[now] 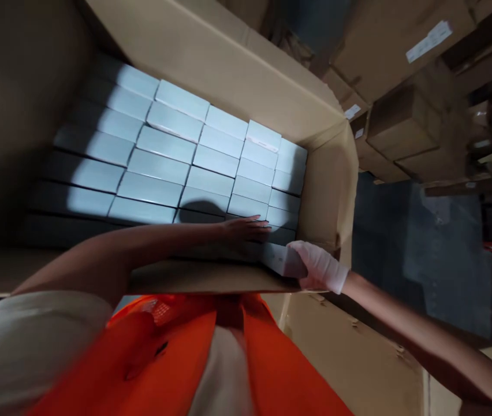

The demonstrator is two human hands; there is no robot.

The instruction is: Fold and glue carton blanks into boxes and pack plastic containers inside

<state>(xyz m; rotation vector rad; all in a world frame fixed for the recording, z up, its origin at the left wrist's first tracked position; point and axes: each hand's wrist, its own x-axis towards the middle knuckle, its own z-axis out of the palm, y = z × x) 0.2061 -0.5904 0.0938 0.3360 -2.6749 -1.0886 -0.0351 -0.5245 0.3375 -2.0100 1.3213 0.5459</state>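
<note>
Rows of small white boxes [166, 144] lie packed side by side in a large open cardboard carton [211, 43]. My left hand [248, 228], bare, reaches across the carton's near side. Its fingers are stretched out flat over the boxes close to the near right corner. In that corner my right hand [319, 266], in a white glove, grips the end of one white box [280, 258]. This box sits slightly raised and tilted against the near wall. The glove and the box hide part of the right fingers.
Stacked brown cartons [406, 118] with white labels stand at the upper right. Grey floor [440, 242] shows on the right. Below the carton's near edge is another cardboard box [350, 352], beside my orange vest [176, 358]. Dark shadow covers the carton's left end.
</note>
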